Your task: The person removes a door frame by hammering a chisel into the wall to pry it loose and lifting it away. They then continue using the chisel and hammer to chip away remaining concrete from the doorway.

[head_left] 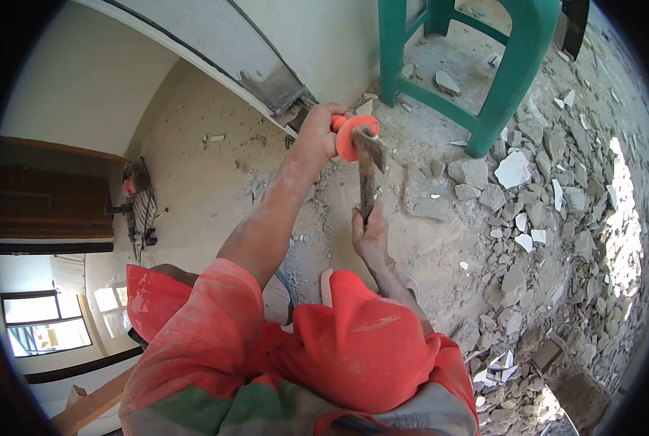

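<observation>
My left hand [320,129] is wrapped round the orange grip of a chisel with a round orange guard [349,138]. The chisel points at the broken lower end of the grey door frame [293,109], beside the white wall; its tip is hidden by my hand and the frame. My right hand [371,236] is closed on the handle of a worn, dusty hammer [369,174]. The hammer's head overlaps the guard in this view, at the chisel's struck end.
A green plastic stool [477,120] stands against the wall at the upper right. Broken concrete and tile rubble [528,189] covers the floor on the right. On the left, a power tool [139,196] stands on the dusty floor near a brown wooden piece of furniture [51,196].
</observation>
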`<control>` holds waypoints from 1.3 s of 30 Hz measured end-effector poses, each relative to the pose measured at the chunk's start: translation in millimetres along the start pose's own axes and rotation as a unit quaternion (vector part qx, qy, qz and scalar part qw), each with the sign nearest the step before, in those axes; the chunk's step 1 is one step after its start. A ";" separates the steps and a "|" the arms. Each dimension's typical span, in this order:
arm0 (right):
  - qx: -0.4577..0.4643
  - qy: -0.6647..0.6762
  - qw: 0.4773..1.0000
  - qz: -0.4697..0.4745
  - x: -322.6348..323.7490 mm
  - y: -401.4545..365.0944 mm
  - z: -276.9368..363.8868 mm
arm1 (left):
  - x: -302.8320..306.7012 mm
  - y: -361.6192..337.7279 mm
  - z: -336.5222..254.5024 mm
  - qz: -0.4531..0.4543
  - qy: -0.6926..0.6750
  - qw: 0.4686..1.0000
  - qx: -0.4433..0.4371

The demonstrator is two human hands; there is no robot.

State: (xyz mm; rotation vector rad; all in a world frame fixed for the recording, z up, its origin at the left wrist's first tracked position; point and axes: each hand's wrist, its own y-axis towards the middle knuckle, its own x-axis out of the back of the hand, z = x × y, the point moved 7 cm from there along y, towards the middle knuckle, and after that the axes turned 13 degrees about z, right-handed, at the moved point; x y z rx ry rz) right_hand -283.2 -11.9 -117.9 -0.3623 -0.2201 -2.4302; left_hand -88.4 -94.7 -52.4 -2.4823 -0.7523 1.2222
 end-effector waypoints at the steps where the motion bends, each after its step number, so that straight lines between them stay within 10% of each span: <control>1: 0.015 0.036 0.999 0.007 -10.3 -11.0 -7.1 | -0.7 4.2 -1.9 0.004 0.008 1.000 -0.008; 8: 0.061 0.178 0.977 -0.097 67.7 -28.9 46.2 | -1.2 0.5 -4.8 0.006 0.002 1.000 0.004; 12: 0.300 0.384 0.786 -0.380 115.7 -18.2 86.1 | 2.8 -1.2 -0.1 -0.034 -0.026 0.999 0.024; 16: -0.107 -0.008 0.994 -0.027 -17.3 -11.0 -34.0 | 16.7 27.6 -13.1 0.070 0.166 0.983 -0.024; 21: -0.067 0.147 0.981 -0.107 33.2 -29.9 -1.9 | 4.8 6.0 -2.2 -0.009 -0.005 1.000 0.005; 28: 0.344 0.349 0.763 -0.422 128.7 -19.9 98.9 | 3.9 5.2 -14.1 0.022 0.156 0.987 -0.042; 29: 0.226 0.254 0.900 -0.273 72.1 -5.2 56.2 | 16.8 13.7 -20.1 0.045 0.303 0.948 -0.085; 31: 0.026 0.045 0.997 -0.060 -2.8 -17.3 -5.8 | 10.2 18.0 -12.9 0.043 0.296 0.950 -0.086; 33: -0.029 0.006 0.999 -0.024 -12.0 -16.1 -4.4 | 3.9 6.3 -0.9 -0.034 -0.008 0.999 -0.002; 36: -0.008 0.157 0.984 -0.085 40.1 -27.6 27.6 | 14.0 29.2 -4.3 0.095 0.112 0.989 -0.028; 37: 0.023 0.213 0.968 -0.129 58.1 -23.6 34.6 | -10.4 9.5 -2.9 0.003 0.006 0.999 -0.031; 39: 0.041 0.273 0.947 -0.163 69.2 -32.5 37.6 | -5.4 15.7 -15.7 0.072 0.266 0.953 -0.124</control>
